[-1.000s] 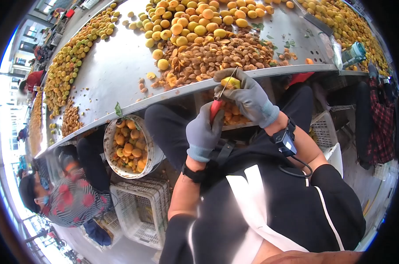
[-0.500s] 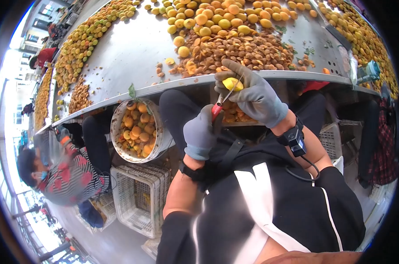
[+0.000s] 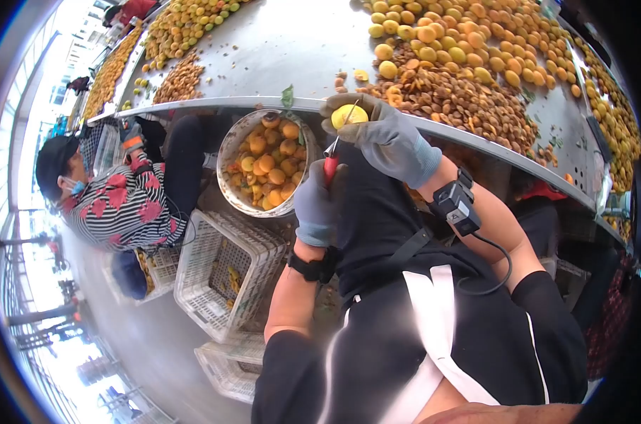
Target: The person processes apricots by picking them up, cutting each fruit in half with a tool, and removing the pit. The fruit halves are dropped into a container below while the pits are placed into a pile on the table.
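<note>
My left hand (image 3: 316,205), in a grey glove, is closed around the red handle of a small knife (image 3: 330,168) whose blade points up. A yellow fruit (image 3: 349,116) sits in the gloved fingers of my right hand (image 3: 391,138), with the blade against it. Both hands are at the table's front edge, just right of a white bucket (image 3: 226,177) of orange and yellow fruit. Behind them, a heap of brown pits (image 3: 469,106) lies on the metal table (image 3: 285,56), with whole fruit (image 3: 469,42) beyond it.
A person in a striped, flowered top (image 3: 126,205) sits at the left. White plastic crates (image 3: 218,286) stand on the floor below the bucket. More fruit (image 3: 186,25) and a smaller pit pile (image 3: 179,79) lie at the table's far left. My legs are under the table edge.
The view has turned left, so the table, bucket and seated person appear farther right. My hands have moved nearer the bucket, still holding the knife and fruit.
</note>
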A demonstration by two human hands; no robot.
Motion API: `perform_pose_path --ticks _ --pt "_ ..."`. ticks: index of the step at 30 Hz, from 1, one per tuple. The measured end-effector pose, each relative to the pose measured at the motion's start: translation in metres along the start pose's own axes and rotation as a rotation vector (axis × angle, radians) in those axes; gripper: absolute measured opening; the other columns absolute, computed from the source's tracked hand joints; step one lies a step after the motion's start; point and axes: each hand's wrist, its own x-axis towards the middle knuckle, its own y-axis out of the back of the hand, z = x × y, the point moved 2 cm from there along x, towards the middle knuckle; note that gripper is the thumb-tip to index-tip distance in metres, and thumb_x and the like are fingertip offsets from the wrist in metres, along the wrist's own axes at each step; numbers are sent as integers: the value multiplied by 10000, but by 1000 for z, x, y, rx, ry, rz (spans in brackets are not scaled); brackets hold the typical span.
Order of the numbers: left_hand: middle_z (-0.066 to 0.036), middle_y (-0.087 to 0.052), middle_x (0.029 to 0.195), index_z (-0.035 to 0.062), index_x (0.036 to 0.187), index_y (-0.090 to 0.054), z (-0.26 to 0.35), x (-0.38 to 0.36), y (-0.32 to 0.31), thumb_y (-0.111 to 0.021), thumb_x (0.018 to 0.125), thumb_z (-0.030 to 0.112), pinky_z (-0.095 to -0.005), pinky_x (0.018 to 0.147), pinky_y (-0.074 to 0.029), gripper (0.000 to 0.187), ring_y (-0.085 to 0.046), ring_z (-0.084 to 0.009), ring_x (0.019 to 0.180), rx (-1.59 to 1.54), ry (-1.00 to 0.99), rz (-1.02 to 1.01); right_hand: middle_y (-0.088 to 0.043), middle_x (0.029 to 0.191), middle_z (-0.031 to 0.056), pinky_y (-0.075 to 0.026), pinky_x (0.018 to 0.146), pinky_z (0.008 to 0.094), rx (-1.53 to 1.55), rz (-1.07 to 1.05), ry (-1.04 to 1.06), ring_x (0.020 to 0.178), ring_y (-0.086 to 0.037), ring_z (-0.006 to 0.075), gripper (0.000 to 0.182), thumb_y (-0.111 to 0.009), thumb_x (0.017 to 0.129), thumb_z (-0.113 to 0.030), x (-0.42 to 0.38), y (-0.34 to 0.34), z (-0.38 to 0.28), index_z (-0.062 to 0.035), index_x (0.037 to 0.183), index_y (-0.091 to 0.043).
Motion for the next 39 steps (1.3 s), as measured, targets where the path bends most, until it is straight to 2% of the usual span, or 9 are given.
perform_pose_path --ticks 14,21,24,26,27,29,30,33,39 --pt "-113 -603 646 134 1008 -570 -68 -20 39 -654 841 186 -408 473 -452 194 -595 -335 544 396 53 218 -624 1018 37 -502 782 267 -821 -85 -68 918 -589 116 456 -758 798 -110 46 -37 58 -35 1182 -525" --pt "-111 -602 639 136 1003 -569 -97 -24 38 -632 866 215 -423 472 -457 170 -599 -327 541 393 105 235 -627 977 77 -501 785 280 -508 -61 -170 901 -590 142 445 -786 752 -129 58 -43 86 -26 1123 -563" --pt "-115 -608 646 139 1009 -571 -108 -36 29 -596 893 287 -446 474 -457 190 -599 -336 543 494 159 144 -604 968 47 -508 749 283 -965 -31 -33 876 -572 139 480 -819 706 -118 61 -33 87 -79 1122 -582" --pt "-136 -654 731 129 1034 -618 -139 -51 16 -550 928 374 -459 482 -458 276 -613 -366 580 392 251 112 -620 945 49 -519 709 302 -741 -16 -158 860 -578 139 465 -816 712 -137 55 -37 78 -64 1110 -587" --pt "-155 -685 951 79 1006 -662 -114 -41 21 -513 968 273 -386 707 -519 247 -652 -312 826 148 287 79 -635 934 51 -520 700 301 -667 18 -183 855 -584 137 435 -805 736 -144 52 -31 84 -59 1101 -585" --pt "-150 -682 1035 37 1127 -606 -71 -22 30 -539 963 259 -366 767 -521 285 -653 -305 899 288 573 -93 -665 890 50 -512 718 320 -312 -21 -236 830 -611 147 300 -787 745 -190 46 -26 88 -64 959 -617" --pt "-179 -672 1064 27 1194 -566 -93 -27 18 -526 968 280 -377 791 -517 341 -651 -320 952 14 495 19 -651 905 47 -492 754 317 -279 74 -197 855 -591 147 276 -767 756 -159 42 -26 85 -69 969 -614" --pt "-203 -671 1058 -7 1203 -553 -74 -19 15 -579 943 264 -386 732 -533 376 -666 -318 858 251 179 23 -626 866 47 -507 684 313 -339 121 -168 798 -598 147 264 -745 770 -119 32 -25 71 -99 989 -599" --pt "-198 -672 1053 -3 1208 -551 -43 30 -31 -575 944 260 -384 734 -533 373 -665 -311 858 87 -7 -44 -595 776 57 -497 592 276 -378 120 -172 677 -592 153 294 -680 724 -54 5 -12 71 -49 991 -556"
